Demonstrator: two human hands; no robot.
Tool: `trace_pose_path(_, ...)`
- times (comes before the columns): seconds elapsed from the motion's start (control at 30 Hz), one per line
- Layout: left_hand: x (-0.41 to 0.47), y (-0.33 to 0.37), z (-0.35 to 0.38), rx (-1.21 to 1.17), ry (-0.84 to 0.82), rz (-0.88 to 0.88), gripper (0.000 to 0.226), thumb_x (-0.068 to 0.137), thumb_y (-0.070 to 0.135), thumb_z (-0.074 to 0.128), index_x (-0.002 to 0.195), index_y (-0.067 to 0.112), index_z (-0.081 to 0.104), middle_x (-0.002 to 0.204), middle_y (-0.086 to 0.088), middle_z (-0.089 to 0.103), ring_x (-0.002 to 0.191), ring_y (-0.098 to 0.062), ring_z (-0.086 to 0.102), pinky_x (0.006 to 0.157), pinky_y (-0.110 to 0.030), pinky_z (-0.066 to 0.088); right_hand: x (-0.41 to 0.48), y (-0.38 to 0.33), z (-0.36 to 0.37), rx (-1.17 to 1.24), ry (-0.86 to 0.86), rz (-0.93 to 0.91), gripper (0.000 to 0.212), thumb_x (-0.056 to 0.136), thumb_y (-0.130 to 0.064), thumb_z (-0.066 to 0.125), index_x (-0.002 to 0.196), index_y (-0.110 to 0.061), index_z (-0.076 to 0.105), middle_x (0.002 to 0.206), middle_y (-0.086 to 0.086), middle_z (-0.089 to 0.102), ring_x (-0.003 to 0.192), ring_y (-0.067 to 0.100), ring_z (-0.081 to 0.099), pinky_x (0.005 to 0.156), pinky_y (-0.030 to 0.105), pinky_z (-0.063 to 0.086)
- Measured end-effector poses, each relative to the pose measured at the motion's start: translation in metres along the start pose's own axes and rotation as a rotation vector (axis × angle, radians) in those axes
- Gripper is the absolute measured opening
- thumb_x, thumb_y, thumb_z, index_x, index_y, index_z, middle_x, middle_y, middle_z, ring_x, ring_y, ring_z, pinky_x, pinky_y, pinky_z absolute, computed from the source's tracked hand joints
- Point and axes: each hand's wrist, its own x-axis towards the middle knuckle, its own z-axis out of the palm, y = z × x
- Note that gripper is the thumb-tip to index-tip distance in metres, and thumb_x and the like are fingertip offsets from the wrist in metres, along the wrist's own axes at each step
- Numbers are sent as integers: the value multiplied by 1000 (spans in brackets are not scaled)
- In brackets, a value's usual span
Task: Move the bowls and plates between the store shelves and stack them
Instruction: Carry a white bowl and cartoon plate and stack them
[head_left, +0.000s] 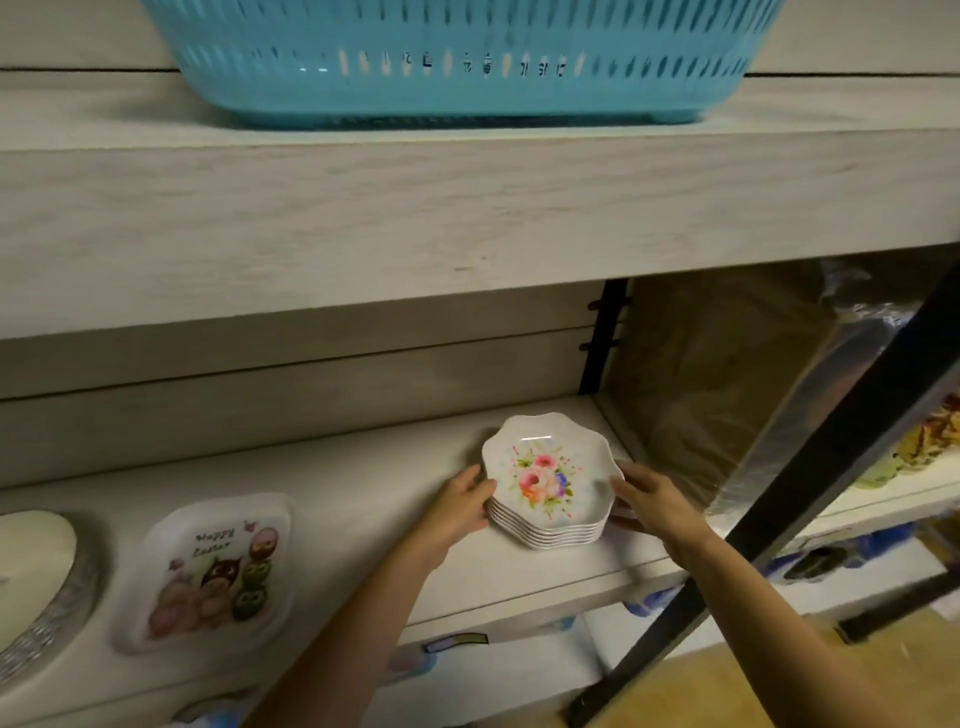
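Upper shelf (467, 208): blue basket (467, 62).
Lower shelf (337, 493), right end: our left hand (460, 501) and right hand (652, 499) clasp the plate stack (550, 483).

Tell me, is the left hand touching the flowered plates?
Touching. Head view: the left hand curls against the plate stack at its left edge, no gap.

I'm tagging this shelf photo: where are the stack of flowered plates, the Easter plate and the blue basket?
stack of flowered plates (548, 480): head view, flower print of the top plate.
Easter plate (221, 571): head view, its owl picture.
blue basket (457, 62): head view, its slotted front wall.
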Motion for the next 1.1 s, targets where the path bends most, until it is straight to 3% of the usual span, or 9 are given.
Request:
trace_pose_path(0.13, -8, 0, -12, -37, 65, 6, 18, 95, 11, 41, 111, 16, 48, 104, -8, 55, 78, -13, 55, 59, -12, 50, -1, -4, 14, 10, -43, -22, 37, 97, -16, 45, 133, -11, 48, 110, 5, 59, 100, 25, 60, 89, 38, 51)
trace_pose_path(0.27, -21, -7, -35, -45, 128, -2, 19, 95, 13, 42, 112, 17, 51, 108, -7, 58, 88, -15, 58, 68, -19, 51, -4, -9, 40, -53, -68, -63, 37, 96, -18, 46, 132, -13, 49, 119, 7, 59, 99, 22, 59, 89, 38, 52)
trace_pose_path(0.43, -43, -15, -63, -66, 167, -2, 14, 95, 11, 41, 98, 17, 54, 98, -7, 58, 78, -10, 57, 56, -14, 53, -11, -12, 71, -90, -122, -97, 37, 95, -19, 48, 131, -13, 51, 117, 3, 58, 98, 21, 60, 86, 36, 54)
trace_pose_path(0.6, -61, -24, -81, -56, 183, -30, 16, 95, 13, 42, 100, 19, 56, 104, -10, 58, 86, -14, 58, 66, -19, 54, -20, -9, 90, -110, -147, -111, 37, 95, -19, 47, 132, -14, 50, 127, 8, 58, 99, 22, 60, 83, 34, 54)
trace_pose_path(0.77, -74, -29, -89, -59, 163, -28, 19, 96, 15, 41, 110, 20, 54, 107, -7, 59, 85, -10, 60, 64, -16, 55, -31, -7, 100, -116, -146, -96, 38, 95, -20, 48, 132, -14, 50, 127, 6, 56, 101, 22, 58, 87, 37, 53)
trace_pose_path(0.87, -78, -31, -90, -59, 166, -18, 21, 96, 15, 41, 112, 21, 54, 109, -7, 60, 89, -12, 59, 71, -19, 53, -32, -3, 103, -95, -144, -99, 37, 95, -20, 47, 131, -15, 51, 127, 6, 57, 103, 22, 58, 80, 32, 54)
trace_pose_path(1.03, -81, -32, -90, -53, 186, 5, 13, 96, 14, 42, 100, 18, 53, 101, -5, 59, 81, -8, 58, 62, -13, 52, -35, 1, 107, -64, -102, -86, 37, 96, -20, 46, 132, -15, 50, 130, 9, 56, 106, 25, 57, 76, 31, 54)
trace_pose_path(1.1, -81, -32, -91, -20, 214, 33, 12, 95, 13, 45, 93, 18, 56, 96, -4, 58, 81, -11, 57, 68, -17, 51, -37, 0, 109, -94, -82, -98, 38, 96, -21, 46, 133, -15, 49, 132, 10, 54, 107, 25, 55, 78, 32, 53)
